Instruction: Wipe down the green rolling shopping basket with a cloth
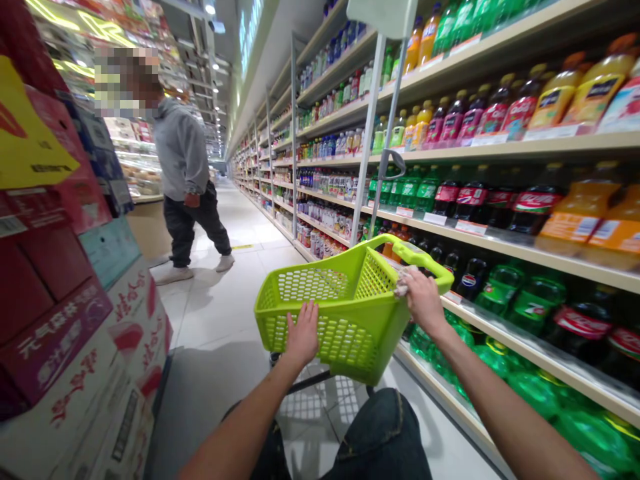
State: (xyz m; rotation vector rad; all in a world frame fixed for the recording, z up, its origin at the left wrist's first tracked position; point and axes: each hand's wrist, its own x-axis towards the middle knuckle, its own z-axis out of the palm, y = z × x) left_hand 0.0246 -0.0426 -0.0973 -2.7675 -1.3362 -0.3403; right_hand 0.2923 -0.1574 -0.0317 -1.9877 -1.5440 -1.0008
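A lime-green shopping cart (370, 333) with perforated plastic walls stands in front of me, turned sideways in the aisle. My left hand (303, 337) lies against its near side wall, fingers stretched out over the holes near the upper edge. At the handle end on the right, my right hand (423, 297) is closed around a crumpled whitish cloth (401, 283), which touches the cart's rim. Part of the cloth is hidden under the fingers. The cart's handle (407, 253) arches just above that hand. Nothing shows inside the visible part of the basket.
Tall shelves (500, 237) of bottled drinks run along the right, close to the cart. Stacked drink cartons (100, 360) line the left. A person in a grey hoodie (183, 143) is in the aisle ahead, on the left. Pale floor tiles (220, 300) lie between.
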